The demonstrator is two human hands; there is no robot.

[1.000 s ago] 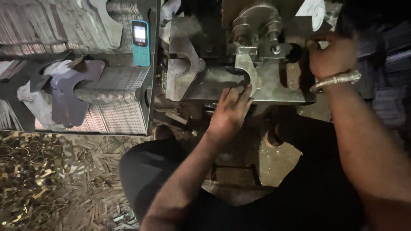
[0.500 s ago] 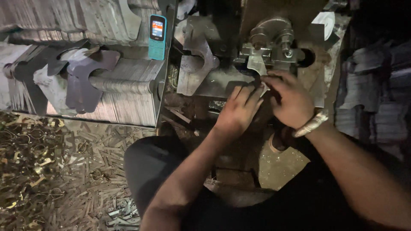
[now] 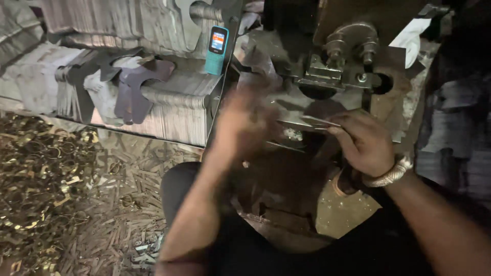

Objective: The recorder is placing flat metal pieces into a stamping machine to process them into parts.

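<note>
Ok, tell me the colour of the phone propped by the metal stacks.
Teal, with a lit screen; the phone shows in the head view.

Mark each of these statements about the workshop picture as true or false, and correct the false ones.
1. The right hand pinches a thin flat metal piece below the grey metal press fixture. True.
2. The left hand is sharp and lies flat on the floor. False: it is blurred and raised in front of the machine.
3. A small teal mobile phone stands upright against the stacked grey metal blanks. True.
4. The right wrist is bare. False: it wears a silvery metal bangle.
5. Metal scrap offcuts lie on the floor at the left. True.
</note>
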